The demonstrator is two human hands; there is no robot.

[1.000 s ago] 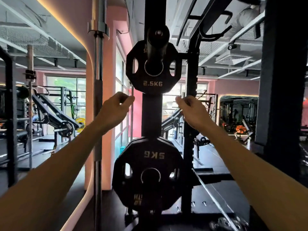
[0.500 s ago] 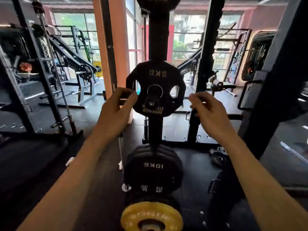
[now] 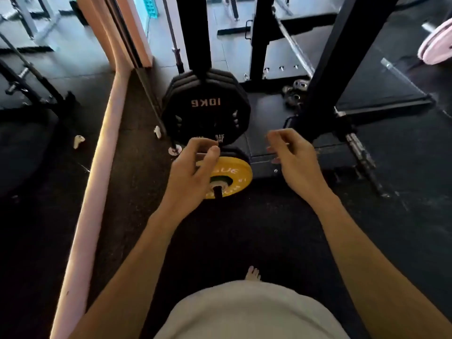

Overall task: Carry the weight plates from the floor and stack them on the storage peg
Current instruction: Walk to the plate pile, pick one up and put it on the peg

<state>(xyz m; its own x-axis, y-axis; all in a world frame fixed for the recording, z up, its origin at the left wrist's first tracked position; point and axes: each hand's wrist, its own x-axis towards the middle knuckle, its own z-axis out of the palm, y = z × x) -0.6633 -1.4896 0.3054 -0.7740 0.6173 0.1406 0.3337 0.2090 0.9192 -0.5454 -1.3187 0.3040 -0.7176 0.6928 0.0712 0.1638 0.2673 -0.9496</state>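
Note:
I look down at the foot of the black storage post. Several black plates marked 10KG hang stacked on its low peg. Below them a yellow plate sits on a lower peg, in front of a black plate. My left hand hovers over the yellow plate's left side, fingers loosely curled, holding nothing. My right hand hangs in the air to the right of the plates, fingers loosely curled and empty.
A pink wall edge runs along the left. A slanted barbell leans by the plates. A black rack upright rises at right, with small collars at its base. A pink plate shows far right. My bare foot stands on the black floor.
My view has tilted down from the upper 2.5KG and 5KG plates to the low pegs. Both hands have dropped with it, staying empty.

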